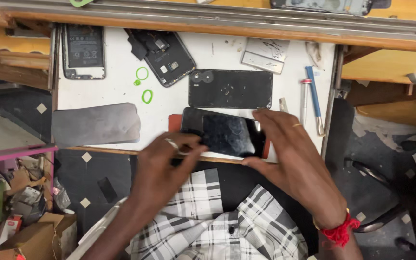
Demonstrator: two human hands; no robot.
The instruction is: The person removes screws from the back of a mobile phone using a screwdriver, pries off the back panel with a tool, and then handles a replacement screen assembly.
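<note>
Gripping a dark phone (pixel 227 135) at the bench's (pixel 116 91) near edge, the left hand (pixel 162 166) pinches its left end, fingers curled, while the right hand (pixel 290 154) cups its right end, fingers spread. A black back cover (pixel 230 89) lies just beyond. An opened phone (pixel 84 52) sits at the far left corner; a grey sheet (pixel 95 124) overhangs the left edge.

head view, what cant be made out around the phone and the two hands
- Left hand: motion-blurred, so its grip on the phone is unclear.
- Phone's right end: covered by the right hand.
- Red piece under the phone: mostly hidden by it.
- Device at top edge: cut off by the frame.
</note>
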